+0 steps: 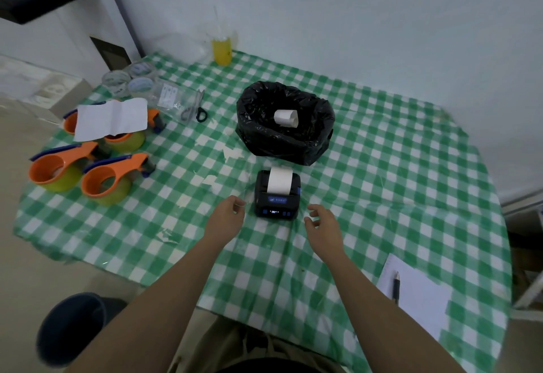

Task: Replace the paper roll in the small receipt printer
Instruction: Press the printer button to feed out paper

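A small black receipt printer [277, 202] stands on the green checked tablecloth [382, 166], its front panel lit. A strip of white paper [279, 179] sticks up out of its top slot. Behind it a bin lined with a black bag [283, 140] holds a white paper roll [286, 118]. My left hand [228, 213] hovers just left of the printer, fingers loosely curled and holding nothing. My right hand [323, 222] hovers just right of it, fingers apart and empty. Neither hand touches the printer.
Several orange tape dispensers [108, 175] and a white sheet [111, 118] lie at the left. Scissors [195, 109], clear tape rolls [138, 78] and a cup of yellow drink [222, 49] sit farther back. A notepad with a pen [411, 290] lies near right.
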{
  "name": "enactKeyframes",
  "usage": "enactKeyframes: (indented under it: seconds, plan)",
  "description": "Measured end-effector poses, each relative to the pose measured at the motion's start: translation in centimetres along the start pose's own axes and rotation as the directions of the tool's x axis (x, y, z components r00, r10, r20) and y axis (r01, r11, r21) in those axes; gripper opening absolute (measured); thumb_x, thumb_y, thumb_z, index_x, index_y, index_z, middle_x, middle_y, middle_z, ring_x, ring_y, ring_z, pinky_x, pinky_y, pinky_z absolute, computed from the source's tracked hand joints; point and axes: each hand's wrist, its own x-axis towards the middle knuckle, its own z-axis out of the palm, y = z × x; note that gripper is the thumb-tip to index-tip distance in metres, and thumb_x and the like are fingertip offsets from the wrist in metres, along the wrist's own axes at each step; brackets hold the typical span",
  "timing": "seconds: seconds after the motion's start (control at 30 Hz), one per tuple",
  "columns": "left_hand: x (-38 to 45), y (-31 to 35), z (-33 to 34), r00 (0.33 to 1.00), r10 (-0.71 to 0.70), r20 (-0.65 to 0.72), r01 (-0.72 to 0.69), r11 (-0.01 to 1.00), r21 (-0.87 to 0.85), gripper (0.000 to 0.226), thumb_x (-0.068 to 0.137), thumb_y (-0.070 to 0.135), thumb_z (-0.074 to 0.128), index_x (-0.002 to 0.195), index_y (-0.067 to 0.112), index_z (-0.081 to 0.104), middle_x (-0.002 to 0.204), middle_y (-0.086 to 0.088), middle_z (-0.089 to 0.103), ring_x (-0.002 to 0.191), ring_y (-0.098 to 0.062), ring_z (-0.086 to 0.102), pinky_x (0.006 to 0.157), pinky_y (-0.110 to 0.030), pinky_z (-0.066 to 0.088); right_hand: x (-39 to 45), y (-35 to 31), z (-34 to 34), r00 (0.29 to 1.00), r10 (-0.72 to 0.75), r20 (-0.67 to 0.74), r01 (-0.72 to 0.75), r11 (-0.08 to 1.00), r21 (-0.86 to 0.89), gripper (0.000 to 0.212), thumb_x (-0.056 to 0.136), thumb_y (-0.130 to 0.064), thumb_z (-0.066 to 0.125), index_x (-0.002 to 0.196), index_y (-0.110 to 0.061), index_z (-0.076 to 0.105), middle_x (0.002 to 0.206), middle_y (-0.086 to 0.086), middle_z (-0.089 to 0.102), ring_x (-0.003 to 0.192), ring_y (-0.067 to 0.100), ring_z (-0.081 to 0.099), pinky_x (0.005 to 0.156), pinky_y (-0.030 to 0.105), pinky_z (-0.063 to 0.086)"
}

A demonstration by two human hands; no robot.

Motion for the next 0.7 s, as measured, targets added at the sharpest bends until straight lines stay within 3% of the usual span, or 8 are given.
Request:
enactKeyframes:
  seconds: [0.37, 0.47, 0.7]
  plan:
    - [-1.0, 0.1, 0.0, 0.999, 0.026, -0.020, -0.026, 1.000, -0.010, 0.025, 0.093, 0.014, 0.048, 0.113, 0.005, 0.059, 0.119, -0.013, 0.062, 0.096, -0.020, 0.055, 0.082, -0.029, 0.042, -0.7, -0.1, -0.5, 1.000, -0.016, -0.022, 0.016, 1.000, 0.007, 0.029, 0.093, -0.015, 0.050, 0.121, -0.017, 0.052, 0.115, 0.005, 0.054, 0.081, 0.012, 0.053, 0.070, 0.031, 0.051]
    - [-1.4, 0.3, 0.1, 1.000, 0.026, -0.018, -0.026, 1.000, 0.000, 0.025, 0.093, 0.013, 0.048, 0.114, 0.004, 0.058, 0.120, -0.014, 0.061, 0.104, -0.024, 0.057, 0.082, -0.028, 0.042, -0.9, 0.0, -0.7, 1.000, -0.014, -0.020, 0.014, 1.000, 0.006, 0.029, 0.093, -0.016, 0.050, 0.122, -0.017, 0.052, 0.115, 0.004, 0.054, 0.082, 0.012, 0.053, 0.067, 0.029, 0.048]
    - [-1.8, 0.6, 0.2, 0.999, 0.039, -0.026, -0.038, 0.999, 0.015, 0.025, 0.093, 0.015, 0.047, 0.114, 0.004, 0.058, 0.119, -0.014, 0.061, 0.102, -0.024, 0.057, 0.081, -0.029, 0.042, -1.2, 0.3, -1.1, 1.000, -0.014, -0.017, 0.014, 1.000, -0.001, 0.030, 0.093, -0.017, 0.050, 0.123, -0.016, 0.051, 0.113, 0.003, 0.053, 0.076, 0.009, 0.052, 0.056, 0.019, 0.042]
